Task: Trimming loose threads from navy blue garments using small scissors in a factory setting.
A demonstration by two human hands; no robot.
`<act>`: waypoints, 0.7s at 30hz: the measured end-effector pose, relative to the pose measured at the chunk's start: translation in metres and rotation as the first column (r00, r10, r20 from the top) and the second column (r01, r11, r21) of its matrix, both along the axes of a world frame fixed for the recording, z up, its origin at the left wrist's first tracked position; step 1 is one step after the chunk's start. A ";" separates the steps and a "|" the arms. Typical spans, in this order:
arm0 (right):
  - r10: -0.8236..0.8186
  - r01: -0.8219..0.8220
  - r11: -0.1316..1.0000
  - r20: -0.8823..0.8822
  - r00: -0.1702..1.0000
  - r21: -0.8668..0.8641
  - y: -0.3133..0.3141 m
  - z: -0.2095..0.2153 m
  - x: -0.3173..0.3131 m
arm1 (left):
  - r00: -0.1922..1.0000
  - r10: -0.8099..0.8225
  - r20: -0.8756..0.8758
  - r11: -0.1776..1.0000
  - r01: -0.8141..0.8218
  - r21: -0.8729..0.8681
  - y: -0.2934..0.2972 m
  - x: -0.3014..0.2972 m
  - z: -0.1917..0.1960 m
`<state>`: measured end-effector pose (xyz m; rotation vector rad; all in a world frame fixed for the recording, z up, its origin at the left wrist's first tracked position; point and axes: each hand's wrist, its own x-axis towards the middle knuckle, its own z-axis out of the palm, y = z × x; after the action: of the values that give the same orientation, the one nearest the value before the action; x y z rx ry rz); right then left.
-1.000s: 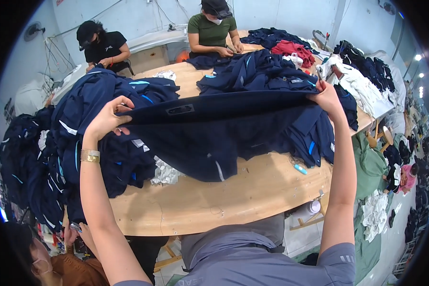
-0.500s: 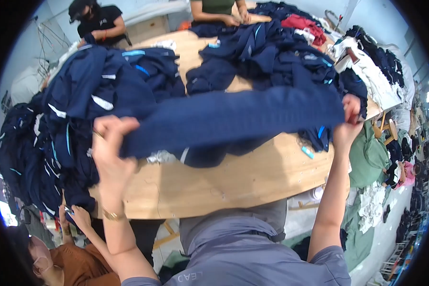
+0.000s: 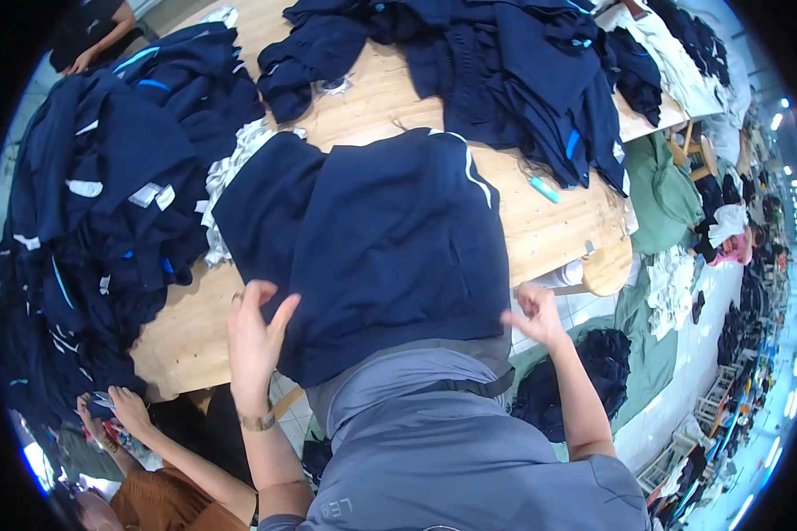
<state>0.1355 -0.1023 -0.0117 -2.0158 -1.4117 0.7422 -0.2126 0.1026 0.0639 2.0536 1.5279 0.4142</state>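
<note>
A dark navy garment (image 3: 390, 239) with a white strip along its upper right side lies over the table's near edge, its lower hem against my waist. A slit like a pocket opening shows on its right part. By its lower left edge is my left hand (image 3: 257, 341), thumb and fingers apart, nothing held. My right hand (image 3: 540, 314) is at the lower right corner of the garment, fingers curled and thumb toward the cloth. What it may hold is hidden in the palm.
Navy garment piles lie on the wooden table (image 3: 549, 234) at left (image 3: 124, 159) and far right (image 3: 531, 80). A light-blue marker-like item (image 3: 545, 189) lies right of the garment. A co-worker's hands (image 3: 119, 407) work at lower left. Green cloth (image 3: 660, 203) hangs beyond the table.
Both hands have come down and closer to my body. The garment, earlier stretched by its band in the air, now lies spread on the table. My left hand has let go.
</note>
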 end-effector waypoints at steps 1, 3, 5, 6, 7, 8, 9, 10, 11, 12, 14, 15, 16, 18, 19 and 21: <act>-0.161 0.162 0.987 -0.144 0.976 -0.005 0.000 -0.007 0.007 | 0.996 -0.046 0.074 0.999 0.044 0.033 0.005 0.021 -0.001; -0.383 0.405 0.906 -0.167 0.909 0.124 0.033 -0.002 -0.001 | 0.963 -0.142 0.228 0.989 0.145 0.004 0.009 0.062 -0.009; -0.454 0.491 0.846 -0.201 0.868 0.207 0.059 -0.011 -0.001 | 0.933 -0.146 0.328 0.961 0.212 -0.176 0.009 0.109 -0.023; -0.460 0.496 0.842 -0.198 0.865 0.211 0.070 -0.018 0.001 | 0.922 -0.129 0.364 0.941 0.230 -0.249 0.007 0.130 -0.041; -0.482 0.553 0.799 -0.298 0.824 0.236 0.079 -0.027 0.002 | 0.945 -0.207 0.255 0.945 0.260 -0.199 0.006 0.149 -0.046; -0.495 0.609 0.753 -0.396 0.774 0.250 0.082 -0.034 0.000 | 0.956 -0.241 0.167 0.957 0.263 -0.125 0.002 0.166 -0.058; -0.503 0.617 0.747 -0.396 0.768 0.248 0.082 -0.035 -0.005 | 0.954 -0.296 0.043 0.953 0.298 -0.063 -0.001 0.179 -0.065; -0.514 0.620 0.751 -0.390 0.764 0.226 0.082 -0.036 -0.008 | 0.948 -0.313 -0.054 0.950 0.313 -0.012 -0.004 0.189 -0.074; -0.527 0.626 0.752 -0.382 0.759 0.206 0.082 -0.036 -0.009 | 0.934 -0.325 -0.150 0.942 0.334 0.040 -0.005 0.197 -0.082; -0.516 0.604 0.760 -0.344 0.785 0.240 0.079 -0.039 -0.012 | 0.932 -0.332 -0.149 0.939 0.341 0.044 -0.004 0.199 -0.090; -0.509 0.589 0.781 -0.334 0.793 0.208 0.075 -0.028 -0.024 | 0.927 -0.370 0.059 0.928 0.366 0.065 0.004 0.195 -0.102; -0.500 0.584 0.787 -0.349 0.793 0.198 0.073 -0.025 -0.028 | 0.928 -0.369 0.057 0.928 0.365 0.077 0.009 0.191 -0.106; -0.497 0.585 0.784 -0.354 0.792 0.209 0.069 -0.025 -0.031 | 0.908 -0.275 0.315 0.939 0.325 -0.116 0.012 0.186 -0.110; -0.488 0.590 0.792 -0.414 0.768 0.160 0.067 -0.027 -0.034 | 0.758 0.101 0.645 0.794 0.329 -0.511 0.010 0.178 -0.091; -0.475 0.582 0.795 -0.422 0.772 0.170 0.071 -0.022 -0.038 | 0.758 0.100 0.645 0.804 0.320 -0.500 0.008 0.170 -0.085; -0.411 0.585 0.794 -0.562 0.718 0.167 0.080 -0.006 -0.046 | 0.577 0.324 0.749 0.713 0.372 -0.595 0.004 0.157 -0.078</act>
<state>0.0895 -0.0219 -0.0179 -1.6506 -0.5775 0.6518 -0.0557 0.1062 -0.0144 0.9715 0.8205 0.5534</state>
